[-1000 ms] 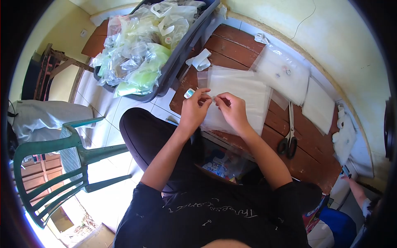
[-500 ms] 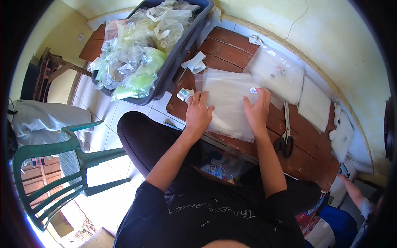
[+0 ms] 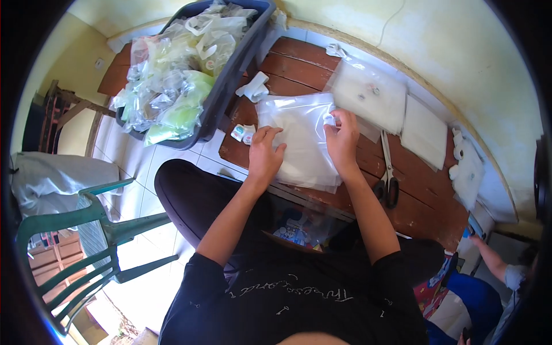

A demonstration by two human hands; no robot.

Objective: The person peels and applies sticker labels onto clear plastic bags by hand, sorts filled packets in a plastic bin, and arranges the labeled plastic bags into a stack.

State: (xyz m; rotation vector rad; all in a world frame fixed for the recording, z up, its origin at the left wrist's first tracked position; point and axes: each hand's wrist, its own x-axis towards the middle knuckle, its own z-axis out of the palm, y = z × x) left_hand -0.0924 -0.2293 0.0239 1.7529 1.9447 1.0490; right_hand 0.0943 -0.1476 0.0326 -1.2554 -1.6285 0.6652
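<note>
A stack of clear plastic bags (image 3: pixel 302 146) lies on the brown wooden table in front of me, its top sheet shining with glare. My left hand (image 3: pixel 266 154) rests at the left side of the stack, fingers loosely spread and thumb apart. At the upper right edge, my right hand (image 3: pixel 343 141) has thumb and index finger closed around a small round sticker (image 3: pixel 329 119). Whether those fingers also grip the plastic is hard to see. Beside my left hand sits a small sticker roll (image 3: pixel 242 133) with printed labels.
Scissors (image 3: pixel 388 178) lie right of the stack. Further back are more clear bags (image 3: pixel 368 95), another bag pile (image 3: pixel 424 132) and white rolls (image 3: pixel 456 161). A dark tub (image 3: pixel 221 95) of filled bags stands left, near a green chair (image 3: pixel 109 227). Another person's arm (image 3: pixel 491 259) shows at right.
The whole view has shifted slightly. My right thumb and index finger have drawn closer around the sticker, and the top bag now catches bright glare. My left hand stays at the stack's left side.
</note>
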